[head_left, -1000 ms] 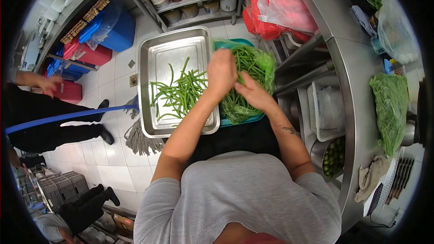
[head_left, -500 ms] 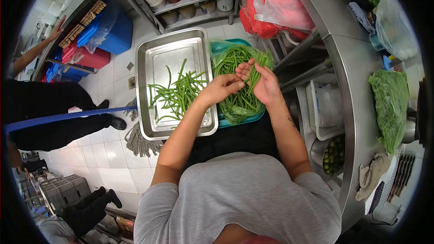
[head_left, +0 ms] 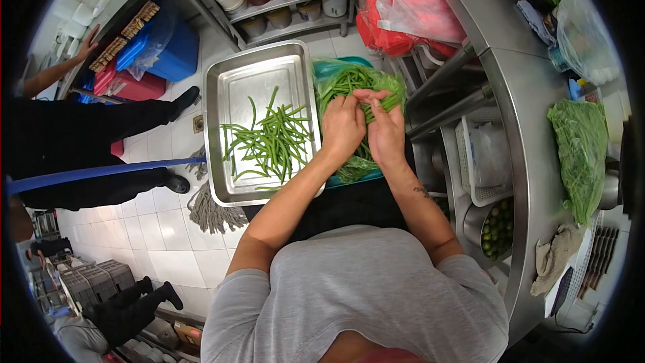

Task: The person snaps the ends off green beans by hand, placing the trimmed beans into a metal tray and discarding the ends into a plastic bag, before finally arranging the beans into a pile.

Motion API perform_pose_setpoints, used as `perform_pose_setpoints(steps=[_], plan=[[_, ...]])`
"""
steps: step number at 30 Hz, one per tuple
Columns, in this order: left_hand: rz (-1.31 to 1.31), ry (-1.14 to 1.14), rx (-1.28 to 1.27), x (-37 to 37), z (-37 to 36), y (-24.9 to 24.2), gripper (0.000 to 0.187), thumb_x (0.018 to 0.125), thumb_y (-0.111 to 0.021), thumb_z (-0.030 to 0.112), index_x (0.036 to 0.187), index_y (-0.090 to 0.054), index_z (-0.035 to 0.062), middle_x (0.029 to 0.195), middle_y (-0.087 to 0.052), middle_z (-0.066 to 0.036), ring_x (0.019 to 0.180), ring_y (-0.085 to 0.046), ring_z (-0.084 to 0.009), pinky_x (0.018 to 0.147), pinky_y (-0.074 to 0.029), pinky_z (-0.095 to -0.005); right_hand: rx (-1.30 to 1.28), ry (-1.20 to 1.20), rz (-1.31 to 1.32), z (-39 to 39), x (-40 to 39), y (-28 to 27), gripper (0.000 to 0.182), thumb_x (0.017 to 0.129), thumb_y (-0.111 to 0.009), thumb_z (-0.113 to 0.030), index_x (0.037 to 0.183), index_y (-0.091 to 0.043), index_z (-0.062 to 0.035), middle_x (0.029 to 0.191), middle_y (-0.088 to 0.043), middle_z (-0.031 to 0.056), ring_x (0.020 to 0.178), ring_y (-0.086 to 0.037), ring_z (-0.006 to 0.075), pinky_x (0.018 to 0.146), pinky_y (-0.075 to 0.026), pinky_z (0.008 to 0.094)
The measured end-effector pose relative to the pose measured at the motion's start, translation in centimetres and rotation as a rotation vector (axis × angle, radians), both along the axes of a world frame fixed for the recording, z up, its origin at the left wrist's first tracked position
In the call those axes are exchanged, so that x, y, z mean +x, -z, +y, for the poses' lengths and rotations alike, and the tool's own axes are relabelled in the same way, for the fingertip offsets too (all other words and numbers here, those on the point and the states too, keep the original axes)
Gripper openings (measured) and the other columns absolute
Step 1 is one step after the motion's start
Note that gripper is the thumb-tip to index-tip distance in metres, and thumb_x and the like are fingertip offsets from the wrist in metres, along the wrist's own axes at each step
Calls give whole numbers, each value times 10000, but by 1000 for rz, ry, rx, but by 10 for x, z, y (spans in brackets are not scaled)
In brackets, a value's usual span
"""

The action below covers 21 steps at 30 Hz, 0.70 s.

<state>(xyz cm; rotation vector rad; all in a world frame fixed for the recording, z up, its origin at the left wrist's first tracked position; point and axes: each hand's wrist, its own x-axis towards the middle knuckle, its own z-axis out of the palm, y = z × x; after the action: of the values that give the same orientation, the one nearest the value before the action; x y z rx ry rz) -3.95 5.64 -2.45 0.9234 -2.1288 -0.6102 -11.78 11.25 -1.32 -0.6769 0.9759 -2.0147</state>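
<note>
My right hand [head_left: 387, 136] is closed round a small bunch of green beans [head_left: 388, 102], whose ends stick out past the fingers on the right. Against its fingertips, my left hand [head_left: 343, 128] has its fingers bent and pressed together; whatever they pinch is hidden. Below both hands, more green beans [head_left: 353, 79] fill a clear plastic bag [head_left: 325, 67] that sits in a teal tray [head_left: 356, 60]. To the left stands a deep metal pan [head_left: 213, 94], with loose green beans [head_left: 272, 138] scattered over its bottom.
A steel counter [head_left: 517, 81] runs along the right, bearing a bag of leafy greens [head_left: 579, 154]. Under it are a white basket [head_left: 480, 154] and a container of small green fruits [head_left: 497, 228]. At left, a person in black trousers [head_left: 87, 121] stands by a mop [head_left: 213, 208].
My left hand has moved right and away from the pan, up to my right hand. My right hand has turned inward, fingers curling over the beans. The person at left has shifted a foot.
</note>
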Motion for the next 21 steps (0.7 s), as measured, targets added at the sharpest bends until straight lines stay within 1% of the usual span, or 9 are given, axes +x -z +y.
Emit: perform_pose_setpoints(steps=[6, 7, 10, 13, 14, 16, 17, 20, 21], plan=[[203, -48, 555, -6, 0, -6, 105, 835, -548, 64, 778, -582, -18, 701, -594, -203, 633, -577, -357, 588, -447, -416, -10, 105, 19, 5, 6, 5, 93, 966, -413, -23, 1053, -439, -47, 1095, -583, 160, 1082, -528, 219, 990, -377, 360], [242, -62, 512, -8, 1, -3, 134, 852, -548, 94, 776, -591, -7, 652, -587, -193, 569, -561, -323, 555, -435, -387, -8, 118, 36, 4, 7, 6, 95, 965, -415, -20, 1053, -435, -49, 1092, -582, 159, 1083, -527, 218, 989, -377, 360], [275, -84, 681, -7, 4, -8, 138, 849, -544, 93, 782, -596, -17, 656, -591, -155, 572, -556, -257, 550, -428, -363, 44, 160, 144, 8, 13, 3, 97, 964, -412, -16, 1053, -424, -52, 1096, -576, 160, 1073, -532, 219, 984, -382, 361], [482, -63, 852, -8, -10, 23, 143, 843, -538, 85, 771, -605, -18, 665, -588, -94, 571, -525, -195, 535, -410, -323, -21, 160, 189, 11, 15, 0, 89, 971, -410, -32, 1057, -414, -53, 1108, -567, 173, 1083, -534, 231, 982, -384, 370], [610, -112, 1011, -3, -24, 26, 152, 837, -539, 91, 743, -612, -4, 691, -586, -57, 568, -506, -173, 533, -406, -313, -20, 127, 152, 14, 17, -4, 85, 973, -412, -37, 1056, -416, -52, 1114, -564, 179, 1088, -535, 240, 981, -385, 375], [571, -80, 1055, 14, -51, 24, 174, 838, -546, 116, 719, -623, 15, 692, -586, -43, 556, -492, -160, 522, -409, -332, -21, 66, 80, 20, 21, -15, 80, 975, -416, -48, 1055, -421, -50, 1126, -559, 192, 1097, -536, 258, 981, -387, 385], [463, -19, 1001, 18, -55, 20, 210, 860, -567, 178, 739, -631, 17, 672, -578, -74, 551, -502, -179, 516, -418, -357, -13, 70, 43, 18, 16, -12, 78, 976, -415, -51, 1053, -424, -50, 1133, -562, 187, 1092, -535, 254, 981, -385, 379], [-58, 62, 596, 26, -51, -6, 228, 886, -592, 241, 814, -624, 27, 655, -569, -73, 535, -497, -139, 490, -379, -304, -12, 62, -74, 8, -7, 5, 76, 977, -416, -60, 1050, -433, -54, 1164, -559, 183, 1108, -523, 261, 988, -375, 375], [-110, 41, 537, 28, -51, -3, 287, 880, -618, 288, 828, -616, 6, 692, -566, -116, 596, -532, -153, 536, -405, -322, -29, 51, -117, 6, -11, 9, 77, 977, -417, -62, 1051, -435, -57, 1182, -550, 188, 1133, -511, 275, 996, -369, 384]])
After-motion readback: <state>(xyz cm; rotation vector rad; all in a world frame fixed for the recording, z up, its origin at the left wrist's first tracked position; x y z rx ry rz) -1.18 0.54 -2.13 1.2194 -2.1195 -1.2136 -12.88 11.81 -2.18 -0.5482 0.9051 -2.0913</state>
